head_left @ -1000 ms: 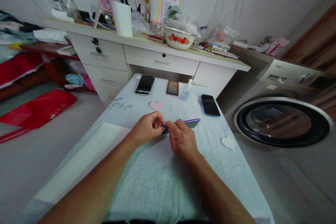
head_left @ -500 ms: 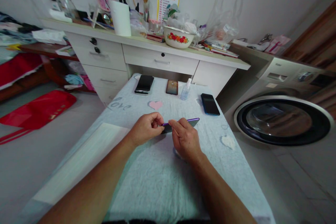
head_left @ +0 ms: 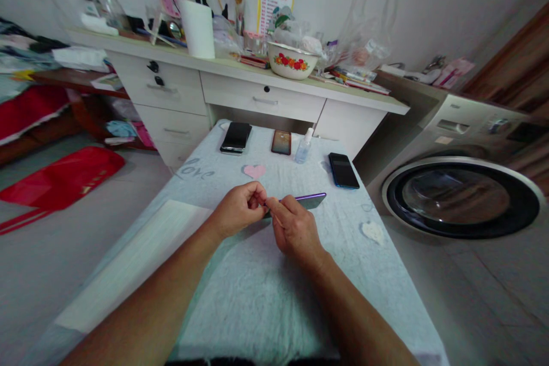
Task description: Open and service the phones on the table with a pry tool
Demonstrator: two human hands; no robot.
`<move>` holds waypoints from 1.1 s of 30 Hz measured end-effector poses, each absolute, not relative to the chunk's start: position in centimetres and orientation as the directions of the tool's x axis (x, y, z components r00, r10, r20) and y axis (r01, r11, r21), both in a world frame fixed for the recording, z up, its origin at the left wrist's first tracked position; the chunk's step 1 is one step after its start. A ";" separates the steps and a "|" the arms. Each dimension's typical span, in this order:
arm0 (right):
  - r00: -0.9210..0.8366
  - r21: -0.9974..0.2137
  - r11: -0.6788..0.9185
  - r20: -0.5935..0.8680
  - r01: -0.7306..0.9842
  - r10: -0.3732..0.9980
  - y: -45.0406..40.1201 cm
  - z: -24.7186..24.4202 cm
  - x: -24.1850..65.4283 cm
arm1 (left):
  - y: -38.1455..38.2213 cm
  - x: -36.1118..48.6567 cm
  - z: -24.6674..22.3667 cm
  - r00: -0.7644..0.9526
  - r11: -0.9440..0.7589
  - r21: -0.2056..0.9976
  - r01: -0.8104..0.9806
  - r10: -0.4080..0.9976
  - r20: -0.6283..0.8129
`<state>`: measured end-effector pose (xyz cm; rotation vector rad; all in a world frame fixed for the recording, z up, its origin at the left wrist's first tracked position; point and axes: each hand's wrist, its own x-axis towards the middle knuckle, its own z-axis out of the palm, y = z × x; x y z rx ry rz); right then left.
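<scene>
A smartphone with a purple edge stands on its long side, tilted, above the cloth-covered table. My left hand is closed around its left end. My right hand is pinched at the phone's upper edge, close to the left fingertips. Whatever lies between the right fingers is hidden. Both hands cover the phone's left part; its dark face shows to the right of them.
Further back on the table lie stacked phones, a brown-faced phone, a clear spray bottle and a blue-edged phone. A pale flat strip lies at left. A washing machine stands at right.
My right hand has slid left along the phone's edge, toward my left fingers, baring more of the phone's right part. My left hand has barely moved.
</scene>
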<state>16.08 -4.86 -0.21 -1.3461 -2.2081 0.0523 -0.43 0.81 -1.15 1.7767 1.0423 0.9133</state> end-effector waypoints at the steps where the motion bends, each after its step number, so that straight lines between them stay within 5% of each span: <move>1: -0.355 -0.303 0.501 0.427 0.811 0.832 -4.9 -0.2 16.0 | 0.8 -0.4 -1.2 0.383 -0.283 0.919 0.276 0.909 0.165; 21: -0.238 -0.347 0.449 0.508 0.823 0.828 -4.4 -0.4 18.1 | 0.6 -0.3 -0.6 0.377 -0.236 0.934 0.268 0.918 0.124; 33: -0.353 -0.254 0.464 0.380 0.849 0.855 -4.9 0.7 16.0 | 0.8 -0.3 -1.2 0.376 -0.281 0.926 0.254 0.910 0.173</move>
